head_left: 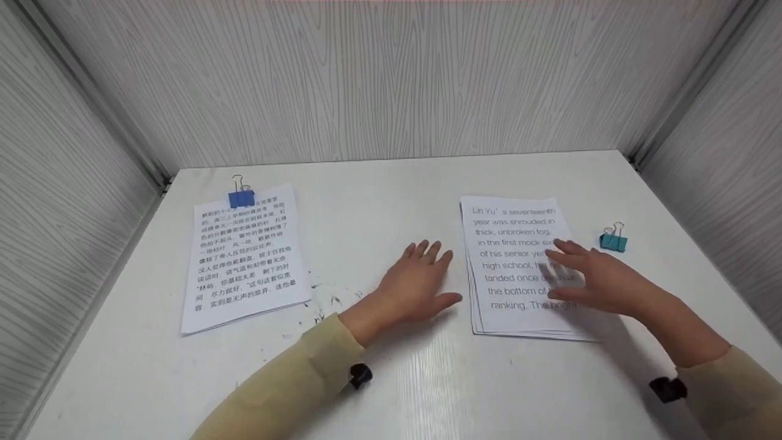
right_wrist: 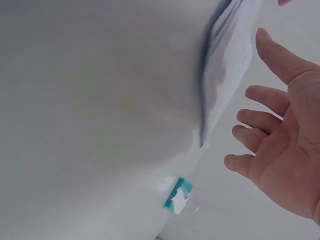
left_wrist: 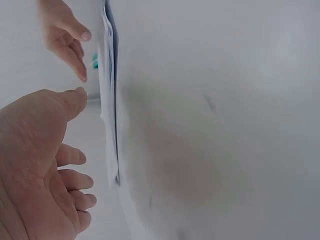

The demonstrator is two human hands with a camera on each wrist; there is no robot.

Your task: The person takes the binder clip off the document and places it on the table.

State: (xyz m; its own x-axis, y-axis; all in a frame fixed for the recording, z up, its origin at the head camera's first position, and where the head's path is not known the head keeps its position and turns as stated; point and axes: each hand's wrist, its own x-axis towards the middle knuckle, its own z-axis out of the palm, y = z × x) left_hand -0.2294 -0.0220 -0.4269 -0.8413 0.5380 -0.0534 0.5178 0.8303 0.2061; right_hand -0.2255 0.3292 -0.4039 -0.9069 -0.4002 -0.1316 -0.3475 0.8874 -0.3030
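Observation:
A loose stack of printed English pages lies on the white table, right of centre. My right hand hovers over its right half with fingers spread and relaxed, holding nothing. My left hand is flat and open just left of the stack, above the table. A teal binder clip lies to the right of the stack. In the left wrist view my left palm faces the stack's edge. The right wrist view shows my right hand by the stack and the teal clip.
A second stack of pages with Chinese text lies at the left, held at its top by a blue binder clip. Grey wood-grain walls enclose the table at the back and both sides. Small dark marks dot the tabletop.

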